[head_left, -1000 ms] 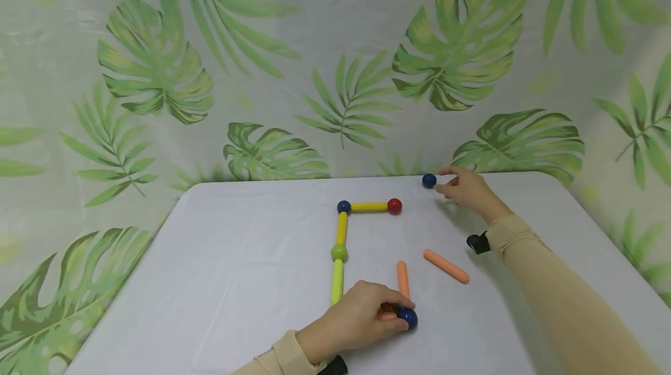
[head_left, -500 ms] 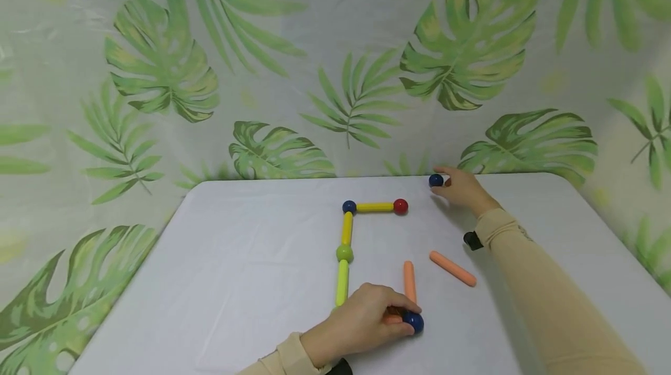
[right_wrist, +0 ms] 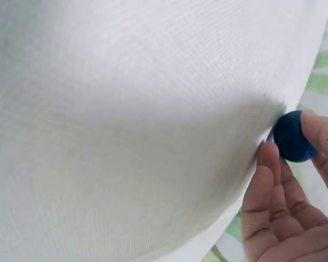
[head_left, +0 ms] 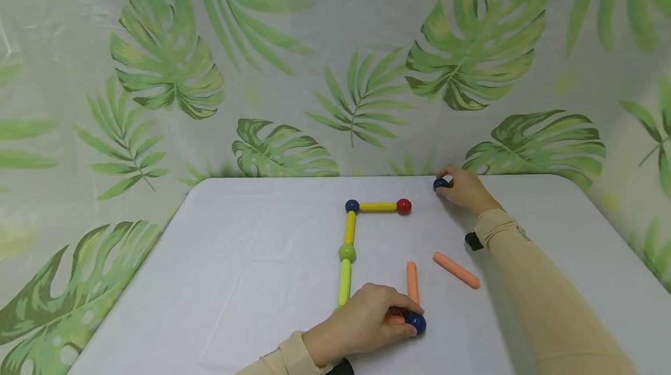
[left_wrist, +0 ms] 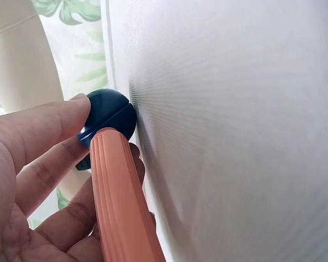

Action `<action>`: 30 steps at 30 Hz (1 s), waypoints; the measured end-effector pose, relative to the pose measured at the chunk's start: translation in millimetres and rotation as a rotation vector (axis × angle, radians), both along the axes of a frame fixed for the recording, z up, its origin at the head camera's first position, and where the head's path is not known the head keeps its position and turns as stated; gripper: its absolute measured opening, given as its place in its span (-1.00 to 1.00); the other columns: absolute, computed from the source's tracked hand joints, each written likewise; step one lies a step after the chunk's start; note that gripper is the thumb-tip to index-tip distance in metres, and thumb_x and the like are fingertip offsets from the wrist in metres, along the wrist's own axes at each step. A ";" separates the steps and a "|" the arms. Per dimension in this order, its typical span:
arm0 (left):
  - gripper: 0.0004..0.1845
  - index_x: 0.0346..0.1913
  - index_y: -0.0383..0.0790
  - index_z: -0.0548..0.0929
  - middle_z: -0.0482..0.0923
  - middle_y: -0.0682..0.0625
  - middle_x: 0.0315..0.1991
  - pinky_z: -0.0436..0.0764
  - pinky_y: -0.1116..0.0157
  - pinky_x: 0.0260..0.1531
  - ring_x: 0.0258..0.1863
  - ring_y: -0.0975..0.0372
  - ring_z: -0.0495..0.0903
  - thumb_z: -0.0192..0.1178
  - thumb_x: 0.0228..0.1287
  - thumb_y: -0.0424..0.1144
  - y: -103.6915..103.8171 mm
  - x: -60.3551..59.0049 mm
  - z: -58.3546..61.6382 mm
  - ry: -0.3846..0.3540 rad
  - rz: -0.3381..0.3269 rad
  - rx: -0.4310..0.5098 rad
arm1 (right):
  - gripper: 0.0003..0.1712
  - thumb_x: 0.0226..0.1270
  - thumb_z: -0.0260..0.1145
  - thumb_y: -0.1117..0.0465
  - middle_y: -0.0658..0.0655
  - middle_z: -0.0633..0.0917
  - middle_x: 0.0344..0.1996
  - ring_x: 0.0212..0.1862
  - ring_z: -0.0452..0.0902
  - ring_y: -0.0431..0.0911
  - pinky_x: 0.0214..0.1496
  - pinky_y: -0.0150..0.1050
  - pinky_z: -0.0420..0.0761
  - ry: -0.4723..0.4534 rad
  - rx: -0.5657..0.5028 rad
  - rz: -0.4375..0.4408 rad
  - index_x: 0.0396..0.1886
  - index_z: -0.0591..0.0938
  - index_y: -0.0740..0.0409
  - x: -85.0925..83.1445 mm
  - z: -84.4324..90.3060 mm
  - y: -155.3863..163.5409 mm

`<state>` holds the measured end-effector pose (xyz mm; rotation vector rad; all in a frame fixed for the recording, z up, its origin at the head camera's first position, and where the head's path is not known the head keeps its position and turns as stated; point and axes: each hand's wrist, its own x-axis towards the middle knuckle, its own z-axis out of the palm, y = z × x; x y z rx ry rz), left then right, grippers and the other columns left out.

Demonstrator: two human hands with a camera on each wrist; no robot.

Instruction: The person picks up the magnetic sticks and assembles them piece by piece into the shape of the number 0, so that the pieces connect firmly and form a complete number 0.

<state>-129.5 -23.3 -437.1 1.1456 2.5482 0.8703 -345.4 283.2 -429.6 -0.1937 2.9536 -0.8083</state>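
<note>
My left hand (head_left: 367, 318) pinches a dark blue ball (head_left: 416, 323) between thumb and fingers near the front of the table. An orange stick (left_wrist: 120, 196) meets that ball in the left wrist view, running under the palm. A second orange stick (head_left: 413, 282) reaches back from the same ball. At the far edge my right hand (head_left: 466, 190) pinches another dark blue ball (right_wrist: 293, 137) with thumb and fingers. Left of it stand a red ball (head_left: 404, 207), a yellow stick (head_left: 378, 207) and a blue ball (head_left: 352, 206) joined in a row.
From the blue corner ball another yellow stick (head_left: 350, 227) leads to a green ball (head_left: 347, 252) and a lime stick (head_left: 343, 282), whose near end is hidden by the left hand. A loose orange stick (head_left: 456, 270) lies on the white table (head_left: 272, 235). A leaf-patterned cloth (head_left: 293, 43) hangs behind.
My right hand has closed its fingers on the far blue ball, which stood apart from them a second ago. The left hand keeps its hold. The whole view has shifted slightly.
</note>
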 end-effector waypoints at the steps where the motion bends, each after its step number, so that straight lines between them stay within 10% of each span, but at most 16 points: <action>1: -0.72 0.14 0.06 0.83 0.79 0.30 -0.07 0.48 0.63 -0.27 -0.30 0.58 0.46 0.47 0.42 -0.11 0.2 0.3 0.2 -0.002 0.000 0.001 | -0.51 0.58 0.32 0.16 0.51 0.68 0.05 -0.03 0.66 0.24 -0.01 0.06 0.63 -0.001 -0.005 0.002 0.34 0.50 0.32 1.2 0.6 0.3; 30: -0.72 0.14 -0.01 0.82 0.74 0.27 -0.16 0.52 0.60 -0.20 -0.27 0.57 0.50 0.47 0.43 -0.14 4.6 -1.0 2.3 -0.077 0.005 0.002 | -0.47 0.57 0.38 -0.07 0.16 0.77 -0.35 -0.33 0.67 -0.05 -0.25 -0.22 0.56 -0.151 -0.102 0.205 0.16 0.57 0.30 63.0 19.1 -7.4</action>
